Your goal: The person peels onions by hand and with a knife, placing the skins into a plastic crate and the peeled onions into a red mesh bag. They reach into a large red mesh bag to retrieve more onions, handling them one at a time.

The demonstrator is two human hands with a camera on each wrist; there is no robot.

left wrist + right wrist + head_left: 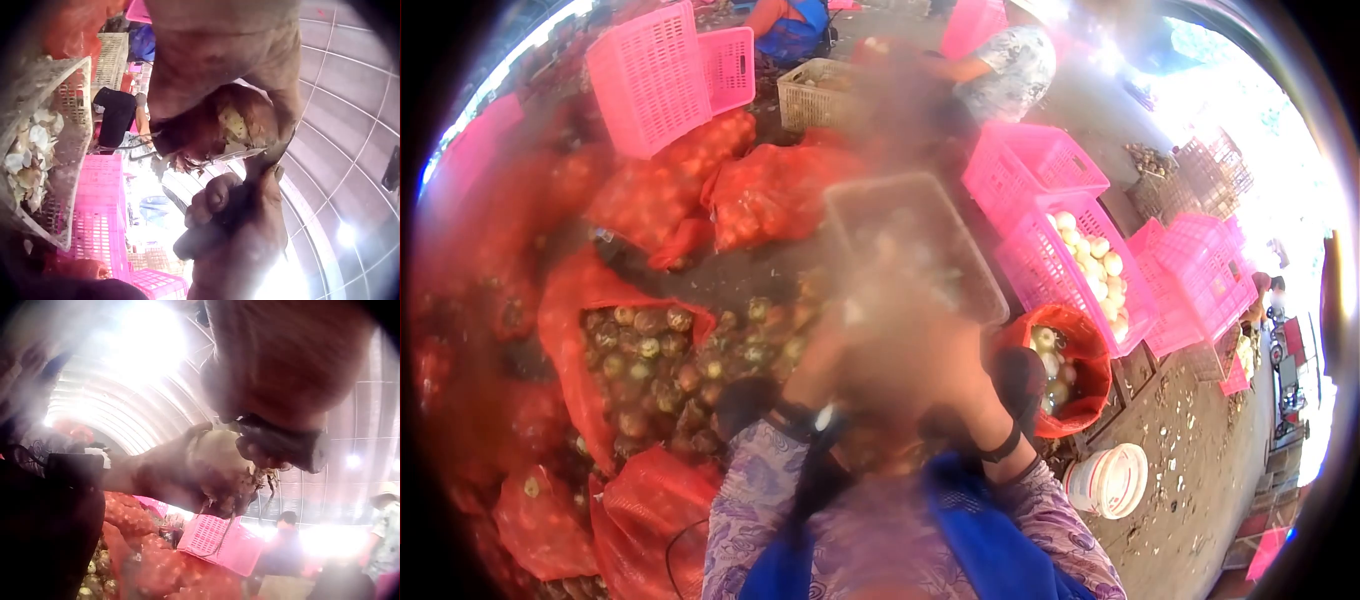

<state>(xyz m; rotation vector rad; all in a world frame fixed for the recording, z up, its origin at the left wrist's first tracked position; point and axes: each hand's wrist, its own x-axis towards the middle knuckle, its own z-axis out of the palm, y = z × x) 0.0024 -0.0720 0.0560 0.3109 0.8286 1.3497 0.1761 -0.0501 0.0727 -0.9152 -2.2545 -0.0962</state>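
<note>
An onion [234,125] with loose brown skin and a pale patch is gripped by my left hand [219,50] in the left wrist view. In the right wrist view its pale side and stringy roots show, the onion [219,450] lying in the left hand [162,472]. My right hand [287,369] is close against the root end, its fingers curled; the left wrist view shows this right hand [237,237] just below the onion. Shadow hides whether it holds a tool. Blur covers both hands in the head view, above a pale crate [990,285].
Unpeeled onions [640,370] spill from a red net sack [570,320] at left. Full red sacks [770,195] lie beyond. Pink crates [1040,250], a red-lined container [1090,405] of peeled onions and a white bucket [1108,480] stand at right. Other people are further off.
</note>
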